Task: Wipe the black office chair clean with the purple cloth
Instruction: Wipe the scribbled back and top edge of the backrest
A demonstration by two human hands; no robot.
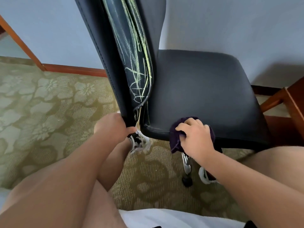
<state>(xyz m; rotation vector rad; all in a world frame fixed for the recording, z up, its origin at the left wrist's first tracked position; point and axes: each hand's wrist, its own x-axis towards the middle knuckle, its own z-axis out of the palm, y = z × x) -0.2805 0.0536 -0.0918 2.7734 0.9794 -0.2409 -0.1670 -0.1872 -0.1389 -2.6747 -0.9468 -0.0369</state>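
Forearms (65, 186) nearest. Left hand (113, 127) grips chair (105, 51) back's bottom edge; right hand (195, 137) clutches cloth (175, 142) against seat (202, 89) front edge. Green scribbles (138, 66) on back.

- Chair (164, 71) is standing on carpet (41, 104), before the wall (230, 22).
- Left hand (113, 127) is gripping the backrest (105, 46), left of the seat (213, 83).
- Right hand (195, 137) is holding the cloth (176, 142) on the seat's near edge.
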